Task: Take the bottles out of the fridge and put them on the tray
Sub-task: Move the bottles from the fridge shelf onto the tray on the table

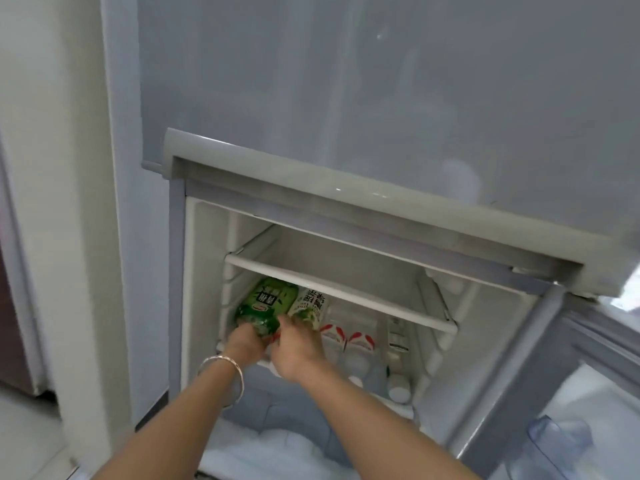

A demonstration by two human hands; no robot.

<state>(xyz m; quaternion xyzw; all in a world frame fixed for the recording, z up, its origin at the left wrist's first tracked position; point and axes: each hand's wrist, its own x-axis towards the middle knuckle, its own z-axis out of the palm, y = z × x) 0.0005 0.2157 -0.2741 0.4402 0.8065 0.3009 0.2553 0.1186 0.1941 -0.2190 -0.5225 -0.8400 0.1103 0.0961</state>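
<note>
The green bottle lies on the fridge's lower shelf, its pale neighbour alongside. The left hand clasps the green one's end, the right hand the pale one's. Best drawn straight out, clear of the shelf rail above.

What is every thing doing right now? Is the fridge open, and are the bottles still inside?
Fridge door: open.
Green bottle: lying in the fridge, left hand on its cap end.
Pale bottle: lying beside it, right hand on it.
Red-and-white bottles: lying inside, untouched.
Upper shelf: bare.
Tray: not in view.
</note>
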